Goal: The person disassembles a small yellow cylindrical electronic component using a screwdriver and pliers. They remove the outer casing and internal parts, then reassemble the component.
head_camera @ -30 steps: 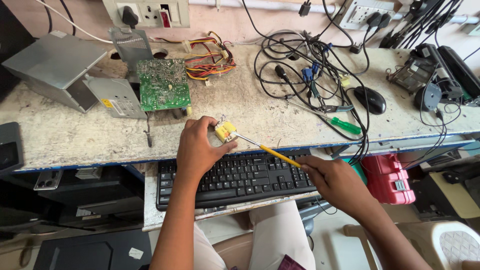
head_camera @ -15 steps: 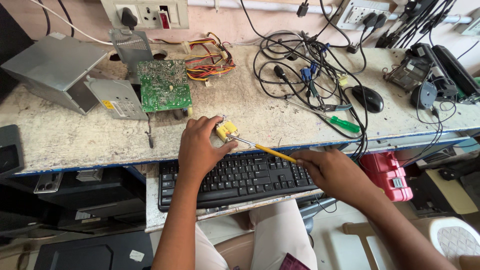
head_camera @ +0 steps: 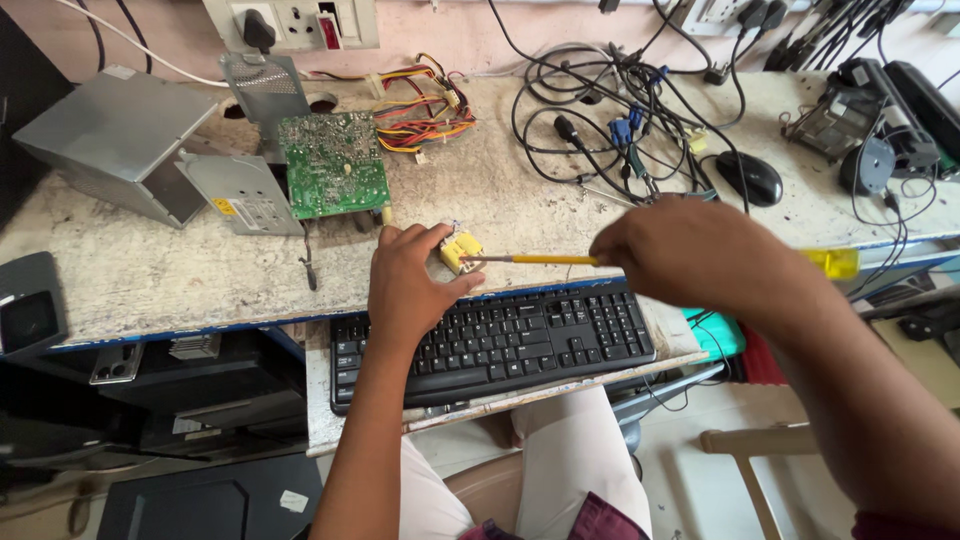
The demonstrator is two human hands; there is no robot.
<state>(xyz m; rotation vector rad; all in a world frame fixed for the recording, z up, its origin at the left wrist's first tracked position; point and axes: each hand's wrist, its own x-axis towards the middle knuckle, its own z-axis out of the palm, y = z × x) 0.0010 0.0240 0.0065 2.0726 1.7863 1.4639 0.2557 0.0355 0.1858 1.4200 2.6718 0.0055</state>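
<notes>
Two hands are being used: the small yellow part [head_camera: 459, 248] is being pinched by the left hand [head_camera: 410, 285] near the keyboard [head_camera: 495, 340], so it is best kept still while the yellow tool [head_camera: 540, 260], wrapped by the right hand [head_camera: 700, 255], is being pushed in gently.

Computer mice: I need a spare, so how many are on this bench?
1. A black mouse lies at the right of the bench, beside the tangle of black cables; others may be hidden under them.

left hand [head_camera: 408, 290] pinching, right hand [head_camera: 690, 255] gripping
</notes>
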